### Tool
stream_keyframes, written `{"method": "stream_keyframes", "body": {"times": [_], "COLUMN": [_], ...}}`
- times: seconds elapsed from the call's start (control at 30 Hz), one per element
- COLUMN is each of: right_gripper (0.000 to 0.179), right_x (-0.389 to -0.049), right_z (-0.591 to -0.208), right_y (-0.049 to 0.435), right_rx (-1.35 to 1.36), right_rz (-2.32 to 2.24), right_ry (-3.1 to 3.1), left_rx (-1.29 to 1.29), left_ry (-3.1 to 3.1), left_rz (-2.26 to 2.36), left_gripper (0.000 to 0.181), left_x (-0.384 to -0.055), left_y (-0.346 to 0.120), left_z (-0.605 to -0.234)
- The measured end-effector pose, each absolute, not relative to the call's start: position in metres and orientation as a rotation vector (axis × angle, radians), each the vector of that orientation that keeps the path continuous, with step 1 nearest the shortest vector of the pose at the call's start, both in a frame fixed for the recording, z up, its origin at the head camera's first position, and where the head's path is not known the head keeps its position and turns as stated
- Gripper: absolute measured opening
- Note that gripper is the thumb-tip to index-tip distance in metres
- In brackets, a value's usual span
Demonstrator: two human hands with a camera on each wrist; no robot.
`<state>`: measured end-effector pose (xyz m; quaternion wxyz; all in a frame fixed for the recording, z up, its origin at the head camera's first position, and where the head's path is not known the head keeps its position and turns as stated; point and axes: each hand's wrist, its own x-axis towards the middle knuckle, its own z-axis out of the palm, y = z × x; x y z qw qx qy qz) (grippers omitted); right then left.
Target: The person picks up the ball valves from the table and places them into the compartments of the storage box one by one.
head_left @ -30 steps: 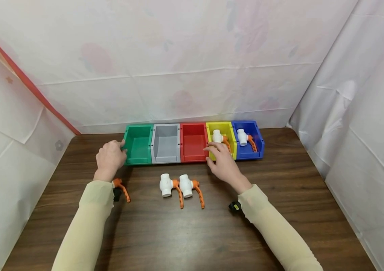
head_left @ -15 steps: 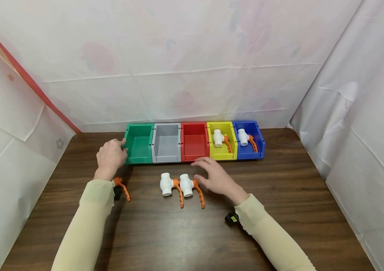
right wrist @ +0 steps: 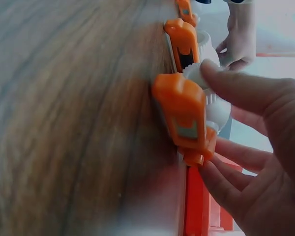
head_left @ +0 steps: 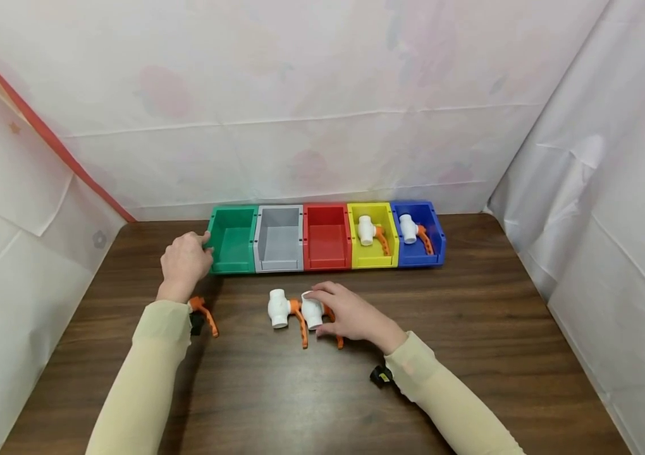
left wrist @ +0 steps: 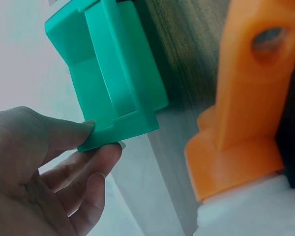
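Note:
My left hand (head_left: 186, 262) pinches the left wall of the green bin (head_left: 234, 248) between thumb and fingers, as the left wrist view also shows. On the table lie two white ball valves with orange lever handles, side by side. My right hand (head_left: 352, 314) is at the right-hand ball valve (head_left: 312, 312), with thumb and fingers spread around its white body; whether they press on it is unclear. The left-hand ball valve (head_left: 278, 309) lies just beside it. Another valve's orange handle (head_left: 204, 316) shows beside my left wrist, its body mostly hidden by the sleeve.
Green, grey (head_left: 279, 243), red (head_left: 327, 240), yellow (head_left: 361, 260) and blue (head_left: 413, 260) bins stand in a joined row before the white curtain (head_left: 322, 151). The yellow and blue bins each contain one valve. Dark wooden table (head_left: 277, 404) lies in front.
My right hand has moved from the yellow bin down and left to the right-hand ball valve. My left hand stays on the green bin. The valves have not moved.

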<state>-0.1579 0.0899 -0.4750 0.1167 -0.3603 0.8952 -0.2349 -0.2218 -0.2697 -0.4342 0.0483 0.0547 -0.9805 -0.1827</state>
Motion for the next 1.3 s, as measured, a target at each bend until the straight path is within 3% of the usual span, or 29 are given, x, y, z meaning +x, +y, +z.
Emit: {"method": "stream_keyframes", "body": {"times": [1.3], "right_gripper": [0.066], "right_x": [-0.1577], "right_z": [-0.4716], "right_y": [0.0856], "right_rx": [-0.993], "right_rz": [-0.700], "right_ry": [2.713], "left_rx": [0.186], "left_ry": [-2.980], "left_rz": [-0.565], "left_gripper": [0.044], "left_x": [-0.2203], "left_y": [-0.2706], "left_z": [-0.4378]}}
